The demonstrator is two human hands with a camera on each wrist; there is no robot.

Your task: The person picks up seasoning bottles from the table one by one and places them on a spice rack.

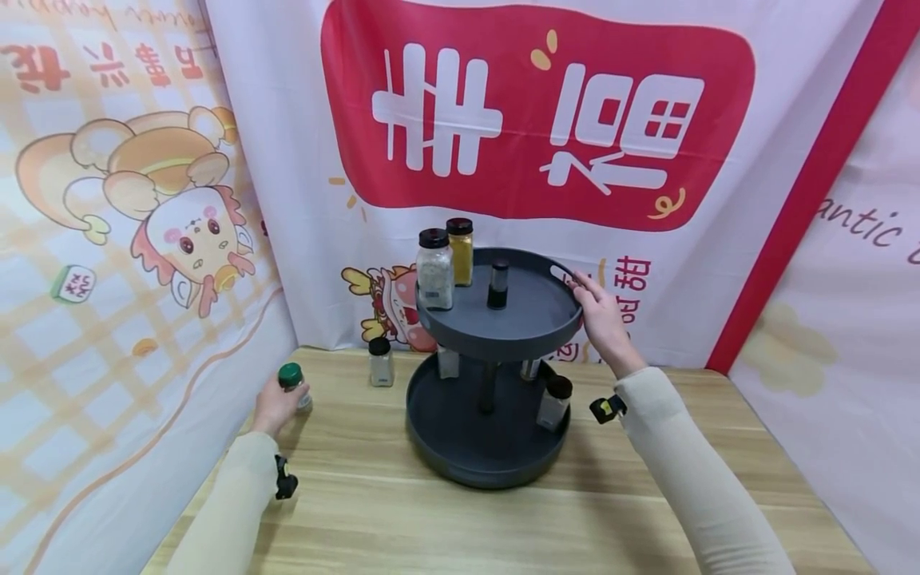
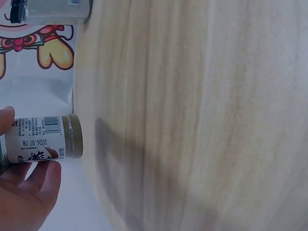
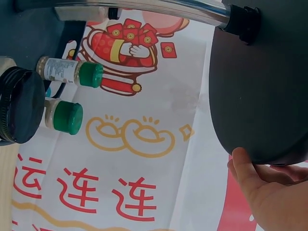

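Observation:
My left hand (image 1: 275, 409) grips a small spice jar (image 1: 291, 374) with a green lid, left of the rack. In the left wrist view, thumb and fingers hold that jar (image 2: 42, 138) by its labelled side, its shadow falling on the wood. My right hand (image 1: 602, 321) holds the rim of the dark upper tray (image 1: 496, 345) of a two-tier rack by its handle slot. The right wrist view has the thumb against this tray (image 3: 260, 101). A jar of white contents (image 1: 435, 275) and a yellow one (image 1: 461, 255) stand on the upper tray's left side.
On the lower tray (image 1: 481, 471) stand a black-lidded jar (image 1: 553, 406) and, in the right wrist view, green-lidded jars (image 3: 60, 70). Another black-lidded jar (image 1: 382, 370) is on the wooden table (image 1: 345, 495) left of the rack. Printed cloth (image 1: 287, 160) hangs behind and at the sides.

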